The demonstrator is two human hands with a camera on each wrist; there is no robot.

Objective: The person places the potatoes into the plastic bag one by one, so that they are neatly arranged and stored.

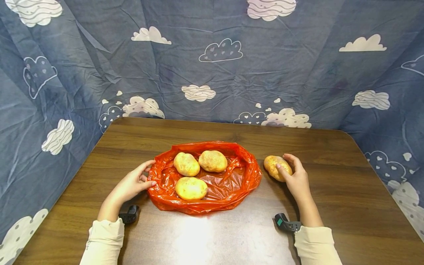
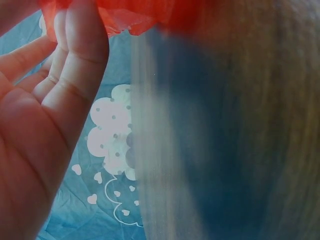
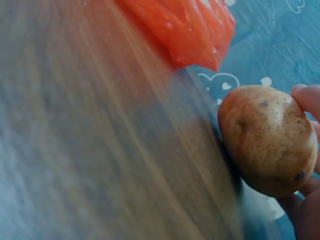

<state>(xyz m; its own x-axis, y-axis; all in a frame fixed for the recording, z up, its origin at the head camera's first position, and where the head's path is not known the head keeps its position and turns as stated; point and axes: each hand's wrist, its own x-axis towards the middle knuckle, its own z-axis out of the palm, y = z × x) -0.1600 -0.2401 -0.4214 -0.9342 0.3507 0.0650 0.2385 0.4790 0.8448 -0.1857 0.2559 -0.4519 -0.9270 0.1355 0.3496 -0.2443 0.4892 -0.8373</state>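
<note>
A red plastic bag lies spread wide at the top on the table, with three potatoes inside: one at the back left, one at the back middle and one in front. My left hand holds the bag's left edge, thumb at the rim and fingers curled beside it. To the right of the bag, my right hand grips another potato between thumb and fingers. Brown and speckled, this potato shows close to the tabletop in the right wrist view, apart from the bag.
The dark wooden table has rounded back corners. Behind it and at both sides hangs a blue cloth with cloud prints. Black straps with cameras sit at the left wrist and the right wrist.
</note>
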